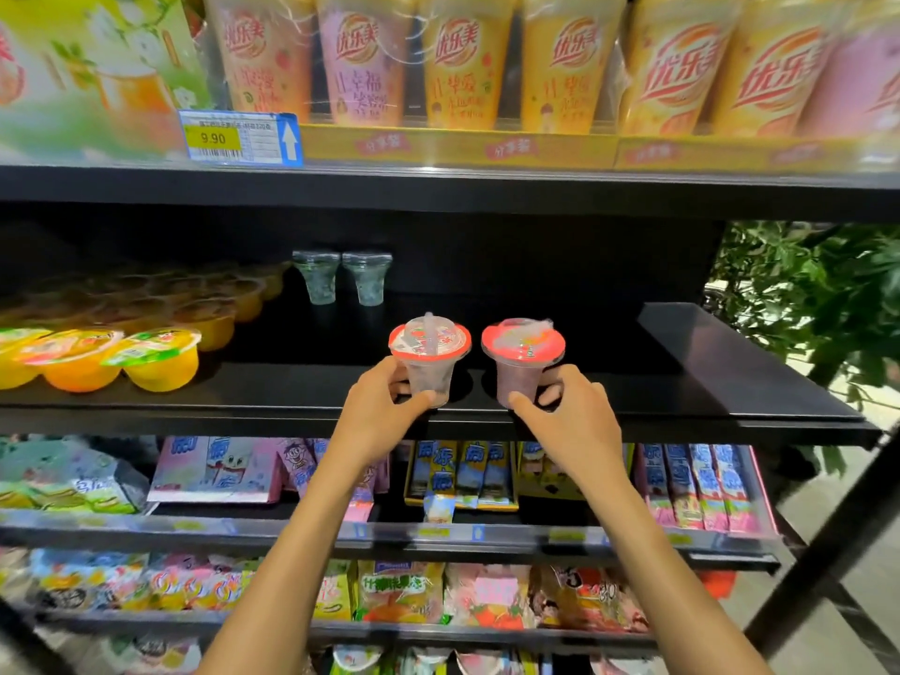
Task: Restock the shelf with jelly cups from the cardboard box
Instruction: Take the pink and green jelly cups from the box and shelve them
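Left hand (377,406) curls thumb and fingers round the clear jelly cup (431,362), tapered plastic under a red-rimmed domed lid. Right hand (567,411) grips the pinkish jelly cup (522,365) the same way. Both stand upright, side by side at the front edge of the matte black shelf (682,382). Further back are two clear flared cups (316,277), and to the left, glossy orange jelly tubs (160,358). Above, a price tag (238,138) reads 9.90 — beside tall paper cups (458,60) marked 优乐美.

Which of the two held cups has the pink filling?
The right cup, in the right hand: its filling is dark pink, while the left cup looks clear.
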